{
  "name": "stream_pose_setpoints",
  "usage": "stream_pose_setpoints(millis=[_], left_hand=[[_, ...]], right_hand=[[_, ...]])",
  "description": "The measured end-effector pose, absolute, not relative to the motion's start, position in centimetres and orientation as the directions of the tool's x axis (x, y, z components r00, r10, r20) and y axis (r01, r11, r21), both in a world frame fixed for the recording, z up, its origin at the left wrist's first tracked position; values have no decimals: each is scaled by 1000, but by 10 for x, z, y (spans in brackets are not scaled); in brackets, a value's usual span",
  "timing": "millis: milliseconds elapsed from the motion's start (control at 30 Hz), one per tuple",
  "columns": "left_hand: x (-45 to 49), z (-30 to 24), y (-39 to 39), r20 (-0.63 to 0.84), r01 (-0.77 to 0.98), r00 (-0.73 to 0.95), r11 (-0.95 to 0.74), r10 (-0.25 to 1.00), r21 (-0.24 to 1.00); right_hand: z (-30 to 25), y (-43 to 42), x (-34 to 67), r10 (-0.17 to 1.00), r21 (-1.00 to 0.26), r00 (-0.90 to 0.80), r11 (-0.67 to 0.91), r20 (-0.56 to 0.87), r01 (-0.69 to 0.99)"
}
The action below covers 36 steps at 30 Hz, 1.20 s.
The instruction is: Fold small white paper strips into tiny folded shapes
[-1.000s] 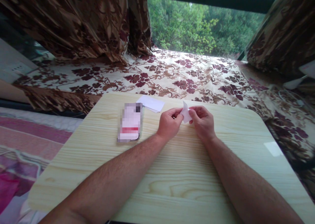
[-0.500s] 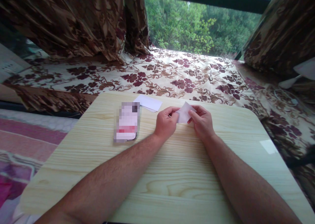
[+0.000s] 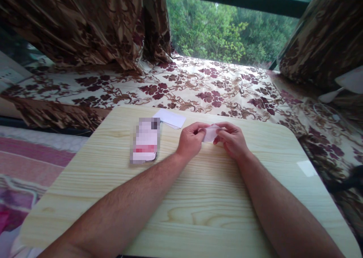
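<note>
Between my two hands is a small piece of white paper [image 3: 210, 133], its top part folded down. My left hand [image 3: 190, 139] pinches the paper's left side between thumb and fingers. On the right side, my right hand [image 3: 233, 139] grips it with the thumb in front and the fingers behind. Both hands are closed and held just above the far half of the table. The paper's outer corners are hidden by my fingers.
A blurred-out phone [image 3: 145, 140] lies on the wooden table [image 3: 198, 212], left of my hands. Behind it rests a small stack of white paper [image 3: 170, 118]. A white patch [image 3: 306, 168] shows near the right edge. Beyond are a floral-covered ledge [image 3: 181, 84] and curtains [image 3: 113, 27].
The paper's upper corner, which pointed up before, is now bent down, so less of the sheet shows. Both hands have stayed in nearly the same place.
</note>
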<state>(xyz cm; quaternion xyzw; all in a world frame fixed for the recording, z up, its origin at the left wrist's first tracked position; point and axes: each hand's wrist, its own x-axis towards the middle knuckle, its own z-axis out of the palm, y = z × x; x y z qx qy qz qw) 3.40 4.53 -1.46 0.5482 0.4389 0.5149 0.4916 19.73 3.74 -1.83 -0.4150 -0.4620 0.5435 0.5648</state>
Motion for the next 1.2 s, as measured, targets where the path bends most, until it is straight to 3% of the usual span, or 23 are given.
stream_pose_setpoints(millis=[367,567,767,933,1200], left_hand=[[30,-12,45,68,-127,178,-45,982,991],[32,-16,44,162,-32,111,-160,981,987],[34,-15,43,173,-19,40,-172,984,985],[34,-14,44,162,-7,-18,-162,987,987],[34,-14,45,151,1,14,-151,988,989]], right_hand=[[-17,37,199,994,-952,-36,86,101,-295],[-13,35,199,995,-951,-65,49,72,-305],[-13,35,195,998,-979,9,56,55,-195],[-17,37,194,997,-992,-41,60,65,-112],[-18,36,196,999,-997,-40,31,33,-64]])
